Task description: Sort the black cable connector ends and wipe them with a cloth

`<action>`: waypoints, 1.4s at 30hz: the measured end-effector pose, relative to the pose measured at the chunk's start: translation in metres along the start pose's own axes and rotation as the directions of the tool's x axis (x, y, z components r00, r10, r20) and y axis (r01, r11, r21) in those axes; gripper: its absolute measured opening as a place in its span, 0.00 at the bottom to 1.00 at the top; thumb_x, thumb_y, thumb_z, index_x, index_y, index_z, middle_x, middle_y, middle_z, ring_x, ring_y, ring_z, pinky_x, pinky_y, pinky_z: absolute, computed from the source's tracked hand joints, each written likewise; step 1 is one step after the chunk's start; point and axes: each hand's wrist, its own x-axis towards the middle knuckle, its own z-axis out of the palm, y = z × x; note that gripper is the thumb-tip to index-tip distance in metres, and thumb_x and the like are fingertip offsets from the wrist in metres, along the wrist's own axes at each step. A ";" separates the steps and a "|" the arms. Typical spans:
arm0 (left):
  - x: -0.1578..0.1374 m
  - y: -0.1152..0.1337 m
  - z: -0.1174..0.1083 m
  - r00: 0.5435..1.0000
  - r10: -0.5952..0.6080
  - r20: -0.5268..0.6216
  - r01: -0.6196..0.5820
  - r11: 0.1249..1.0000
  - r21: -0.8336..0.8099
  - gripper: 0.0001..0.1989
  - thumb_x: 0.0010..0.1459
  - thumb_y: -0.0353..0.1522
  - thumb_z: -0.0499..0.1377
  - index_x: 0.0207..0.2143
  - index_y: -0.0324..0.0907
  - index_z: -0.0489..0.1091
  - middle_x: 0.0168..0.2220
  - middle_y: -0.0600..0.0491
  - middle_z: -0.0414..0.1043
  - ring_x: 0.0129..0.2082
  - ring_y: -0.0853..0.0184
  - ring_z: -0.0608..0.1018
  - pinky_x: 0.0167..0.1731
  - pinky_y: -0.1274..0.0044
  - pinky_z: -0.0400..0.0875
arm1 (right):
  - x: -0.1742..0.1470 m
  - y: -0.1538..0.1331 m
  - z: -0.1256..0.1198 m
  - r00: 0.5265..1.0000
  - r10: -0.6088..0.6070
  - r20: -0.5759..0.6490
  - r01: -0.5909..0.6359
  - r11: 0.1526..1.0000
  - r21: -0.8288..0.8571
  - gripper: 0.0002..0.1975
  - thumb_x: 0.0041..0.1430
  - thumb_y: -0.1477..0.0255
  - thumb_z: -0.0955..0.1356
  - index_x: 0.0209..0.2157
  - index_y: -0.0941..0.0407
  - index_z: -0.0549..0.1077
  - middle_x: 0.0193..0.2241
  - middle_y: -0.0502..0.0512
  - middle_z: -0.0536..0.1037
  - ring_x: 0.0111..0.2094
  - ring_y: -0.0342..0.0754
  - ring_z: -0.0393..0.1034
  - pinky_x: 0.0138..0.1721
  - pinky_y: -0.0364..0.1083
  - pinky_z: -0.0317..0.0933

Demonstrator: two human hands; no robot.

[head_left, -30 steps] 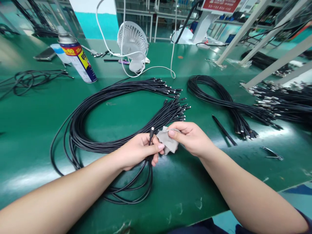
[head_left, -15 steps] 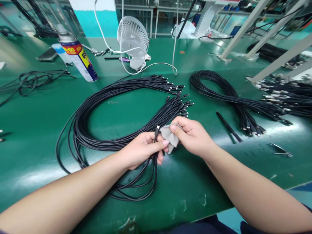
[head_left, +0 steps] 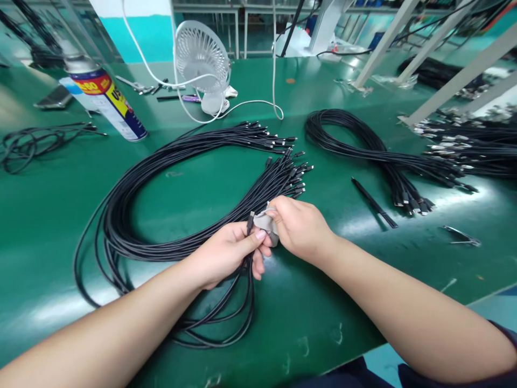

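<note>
Between the thumb and fingers of my left hand point(head_left: 232, 248) is a black USB cable point(head_left: 250, 222), its plug end pointing up and its loops hanging below the hand. My right hand point(head_left: 301, 229) pinches a grey cloth point(head_left: 265, 222) just to the right of that plug. The cloth's lower part touches my left fingertips, and my right fingers hide some of it. Behind both hands a large curved bundle of black cables point(head_left: 161, 249) lies on the table, its plug ends gathered toward the right.
On the green table point(head_left: 181, 194) stand a spray can point(head_left: 109, 102) and a small white fan point(head_left: 202, 59) with a white cord. Rightward lie another cable bundle point(head_left: 355, 140), a black pen-like tool point(head_left: 374, 202), tweezers point(head_left: 462, 236) and more cables point(head_left: 476, 151). Slanted metal posts point(head_left: 456, 81) rise at the right.
The view has shifted slightly, so the table things sit further left. My right hand has closed more over the cloth and turned, its knuckles now covering more of it. My left hand keeps the cable.
</note>
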 end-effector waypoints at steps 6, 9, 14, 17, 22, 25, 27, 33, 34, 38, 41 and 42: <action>-0.005 0.001 -0.003 0.998 -0.009 0.059 0.011 0.999 -0.033 0.16 0.61 0.40 0.60 0.29 0.35 0.71 0.19 0.53 0.73 0.17 0.72 0.75 0.22 0.81 0.69 | 0.007 0.002 -0.014 0.992 0.125 -0.021 -0.119 0.973 0.197 0.13 0.68 0.68 0.57 0.30 0.54 0.63 0.21 0.48 0.69 0.22 0.43 0.64 0.25 0.41 0.55; -0.008 0.003 -0.004 0.995 0.015 0.099 -0.009 0.998 -0.058 0.14 0.63 0.38 0.58 0.31 0.35 0.72 0.21 0.51 0.75 0.18 0.72 0.77 0.26 0.80 0.71 | 0.009 0.011 -0.016 0.936 0.351 0.040 -0.303 0.740 0.600 0.15 0.68 0.60 0.59 0.29 0.53 0.62 0.19 0.45 0.65 0.20 0.41 0.60 0.22 0.40 0.54; -0.010 0.009 -0.003 0.989 0.026 0.148 0.004 0.980 -0.198 0.12 0.59 0.36 0.63 0.28 0.37 0.70 0.34 0.49 0.80 0.20 0.70 0.79 0.26 0.77 0.74 | 0.010 0.020 -0.008 0.829 0.497 0.256 -0.435 0.286 0.854 0.09 0.57 0.64 0.68 0.31 0.54 0.64 0.19 0.44 0.64 0.18 0.39 0.55 0.18 0.39 0.49; -0.011 0.012 -0.001 0.988 0.013 0.154 0.021 0.976 -0.217 0.13 0.56 0.38 0.65 0.27 0.37 0.69 0.33 0.50 0.80 0.20 0.70 0.79 0.24 0.77 0.74 | 0.012 0.017 -0.006 0.839 0.452 0.304 -0.465 0.302 0.833 0.05 0.57 0.68 0.65 0.33 0.54 0.67 0.20 0.45 0.67 0.18 0.39 0.57 0.18 0.40 0.50; -0.013 0.014 0.001 0.985 -0.011 0.175 0.047 0.977 -0.207 0.14 0.57 0.37 0.64 0.28 0.36 0.69 0.35 0.48 0.80 0.20 0.70 0.79 0.24 0.76 0.76 | 0.013 0.016 -0.012 0.870 0.433 0.238 -0.423 0.402 0.812 0.03 0.57 0.72 0.64 0.35 0.54 0.68 0.26 0.47 0.72 0.21 0.39 0.60 0.20 0.39 0.53; -0.013 0.014 0.001 0.985 -0.004 0.173 0.043 0.974 -0.223 0.14 0.58 0.36 0.63 0.27 0.36 0.66 0.35 0.48 0.80 0.20 0.71 0.79 0.25 0.77 0.76 | 0.012 0.017 -0.017 0.895 0.285 0.343 -0.438 0.418 0.796 0.07 0.61 0.68 0.65 0.35 0.56 0.71 0.26 0.49 0.72 0.22 0.39 0.62 0.21 0.40 0.56; -0.012 0.014 0.000 0.984 -0.017 0.177 0.060 0.968 -0.243 0.13 0.58 0.35 0.63 0.27 0.36 0.66 0.35 0.48 0.80 0.21 0.70 0.79 0.25 0.77 0.76 | 0.010 0.016 -0.019 0.886 0.169 0.431 -0.460 0.430 0.777 0.12 0.63 0.62 0.65 0.35 0.57 0.71 0.23 0.48 0.71 0.21 0.39 0.63 0.22 0.40 0.58; -0.012 0.012 -0.003 0.978 -0.030 0.209 0.095 0.946 -0.309 0.12 0.57 0.37 0.64 0.30 0.37 0.68 0.31 0.49 0.78 0.23 0.68 0.79 0.26 0.74 0.78 | 0.009 0.013 -0.019 0.867 0.080 0.491 -0.477 0.416 0.774 0.14 0.53 0.63 0.74 0.32 0.58 0.72 0.26 0.50 0.75 0.27 0.41 0.69 0.29 0.41 0.64; -0.012 0.012 -0.002 0.976 -0.046 0.212 0.109 0.950 -0.293 0.13 0.57 0.38 0.64 0.30 0.37 0.68 0.28 0.50 0.77 0.23 0.68 0.79 0.27 0.75 0.77 | 0.009 0.013 -0.019 0.860 0.062 0.507 -0.486 0.407 0.774 0.13 0.52 0.65 0.74 0.31 0.57 0.72 0.26 0.50 0.76 0.27 0.42 0.70 0.30 0.41 0.64; -0.011 0.013 0.002 0.988 -0.054 0.142 0.088 0.965 -0.248 0.17 0.52 0.41 0.68 0.30 0.38 0.67 0.29 0.52 0.76 0.23 0.68 0.79 0.25 0.75 0.77 | 0.011 0.011 -0.021 0.841 0.091 0.534 -0.520 0.409 0.749 0.10 0.55 0.66 0.72 0.30 0.58 0.72 0.23 0.50 0.76 0.24 0.42 0.70 0.27 0.41 0.64; -0.010 0.013 0.005 1.000 -0.013 0.011 0.015 0.990 -0.137 0.18 0.50 0.40 0.69 0.32 0.39 0.65 0.33 0.53 0.75 0.23 0.70 0.78 0.23 0.77 0.75 | 0.011 0.011 -0.024 0.843 0.180 0.507 -0.530 0.437 0.727 0.12 0.55 0.64 0.72 0.30 0.58 0.72 0.22 0.49 0.75 0.21 0.40 0.68 0.23 0.40 0.62; -0.010 0.012 0.005 1.000 0.004 -0.018 -0.005 0.997 -0.083 0.18 0.51 0.40 0.68 0.33 0.39 0.64 0.33 0.53 0.74 0.22 0.71 0.77 0.22 0.78 0.73 | 0.010 0.010 -0.024 0.842 0.194 0.502 -0.532 0.444 0.721 0.13 0.55 0.63 0.72 0.29 0.58 0.71 0.21 0.49 0.74 0.20 0.40 0.67 0.22 0.40 0.61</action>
